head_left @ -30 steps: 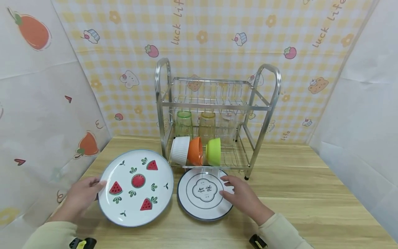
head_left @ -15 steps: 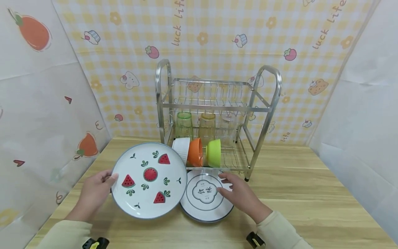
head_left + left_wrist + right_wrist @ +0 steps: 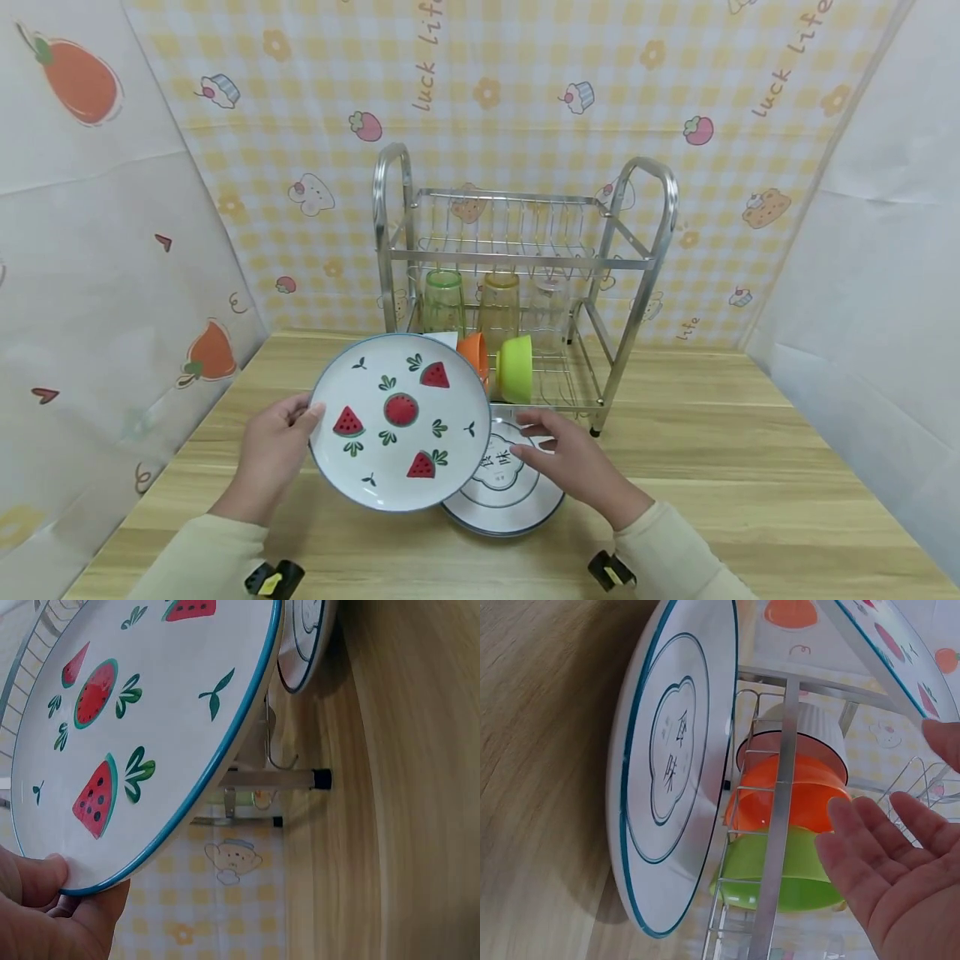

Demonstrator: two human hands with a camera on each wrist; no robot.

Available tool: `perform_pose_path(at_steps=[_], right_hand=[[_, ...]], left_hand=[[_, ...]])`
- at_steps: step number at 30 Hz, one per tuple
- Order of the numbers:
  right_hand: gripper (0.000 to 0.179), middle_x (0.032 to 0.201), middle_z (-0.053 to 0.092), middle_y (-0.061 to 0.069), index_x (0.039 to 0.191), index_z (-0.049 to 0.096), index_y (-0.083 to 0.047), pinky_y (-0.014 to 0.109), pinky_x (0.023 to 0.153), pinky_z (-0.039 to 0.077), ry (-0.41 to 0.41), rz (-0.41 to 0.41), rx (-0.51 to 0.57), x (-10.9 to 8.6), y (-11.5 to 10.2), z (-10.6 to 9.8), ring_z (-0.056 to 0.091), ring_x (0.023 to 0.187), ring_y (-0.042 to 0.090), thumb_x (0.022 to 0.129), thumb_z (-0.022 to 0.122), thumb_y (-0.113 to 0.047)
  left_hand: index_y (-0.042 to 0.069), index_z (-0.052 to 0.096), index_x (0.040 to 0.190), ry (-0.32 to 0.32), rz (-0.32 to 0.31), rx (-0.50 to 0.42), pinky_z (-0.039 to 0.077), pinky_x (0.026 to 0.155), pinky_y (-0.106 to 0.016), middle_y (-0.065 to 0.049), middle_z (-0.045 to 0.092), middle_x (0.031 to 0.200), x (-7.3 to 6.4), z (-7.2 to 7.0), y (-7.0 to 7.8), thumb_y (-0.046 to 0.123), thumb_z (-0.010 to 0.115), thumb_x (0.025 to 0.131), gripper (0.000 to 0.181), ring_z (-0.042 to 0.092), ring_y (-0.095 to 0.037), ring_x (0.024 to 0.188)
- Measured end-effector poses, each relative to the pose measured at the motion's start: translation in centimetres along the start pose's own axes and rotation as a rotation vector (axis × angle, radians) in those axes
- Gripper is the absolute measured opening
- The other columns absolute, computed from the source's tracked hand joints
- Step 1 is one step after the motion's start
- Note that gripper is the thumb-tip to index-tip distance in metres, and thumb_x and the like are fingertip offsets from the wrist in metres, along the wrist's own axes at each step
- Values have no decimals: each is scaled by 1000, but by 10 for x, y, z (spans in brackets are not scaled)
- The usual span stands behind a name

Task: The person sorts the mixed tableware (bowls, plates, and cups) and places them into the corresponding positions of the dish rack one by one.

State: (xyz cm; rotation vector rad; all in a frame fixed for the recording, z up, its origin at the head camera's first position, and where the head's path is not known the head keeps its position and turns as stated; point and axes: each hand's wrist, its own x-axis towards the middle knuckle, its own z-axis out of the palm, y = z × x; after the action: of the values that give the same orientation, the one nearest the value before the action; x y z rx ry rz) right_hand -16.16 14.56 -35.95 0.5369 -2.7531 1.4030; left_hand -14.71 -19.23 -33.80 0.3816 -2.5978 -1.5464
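My left hand (image 3: 276,446) pinches the left rim of a white plate with watermelon pictures and a blue edge (image 3: 401,450), thumb on top and fingers beneath. The plate is held up off the table and hides part of a second plate with dark lettering (image 3: 517,500), which lies on the wood before the rack. Over the right side of that lettered plate, my right hand (image 3: 573,462) hovers with fingers spread and nothing in its grasp. In the right wrist view, a gap shows between the right hand's fingers (image 3: 870,836) and the lettered plate.
A two-tier metal dish rack (image 3: 517,258) stands behind the plates. On its lower tier are a white bowl (image 3: 810,724), an orange bowl (image 3: 472,350), a green bowl (image 3: 515,368) and upturned glasses (image 3: 500,308). Patterned cloth walls (image 3: 315,100) border the wooden table (image 3: 735,467).
My left hand has carried the watermelon plate rightward and slightly up, so it now overlaps the lettered plate and bowls. The right hand has shifted slightly left.
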Motion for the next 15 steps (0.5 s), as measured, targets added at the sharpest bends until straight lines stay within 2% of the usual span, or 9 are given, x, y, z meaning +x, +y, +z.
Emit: perform_pose_path(at_steps=[4,10,15], right_hand=[[46,123,62,12,127,58,-1,35,88,53,-24,-17,60,2,0,1,61,109,30,89,71,-23],[47,109,64,12,128,55,1,28,83,54,-51,-26,170,4,-1,4,65,101,25,90,70,-24],[47,106,66,12,128,52,0,33,82,55,-25,5,243,3,-3,3,67,97,23,90,69,-23]], left_hand=[[-5,46,137,7,21,-9,54,85,-37,-25,57,125,0,9,9,26,47,103,47,58,-31,105],[-4,53,132,16,68,-53,55,76,-29,-23,62,116,-2,26,23,21,50,102,40,61,-27,95],[-3,55,130,6,84,-104,56,77,-29,-21,64,114,-3,37,32,19,52,101,37,62,-25,92]])
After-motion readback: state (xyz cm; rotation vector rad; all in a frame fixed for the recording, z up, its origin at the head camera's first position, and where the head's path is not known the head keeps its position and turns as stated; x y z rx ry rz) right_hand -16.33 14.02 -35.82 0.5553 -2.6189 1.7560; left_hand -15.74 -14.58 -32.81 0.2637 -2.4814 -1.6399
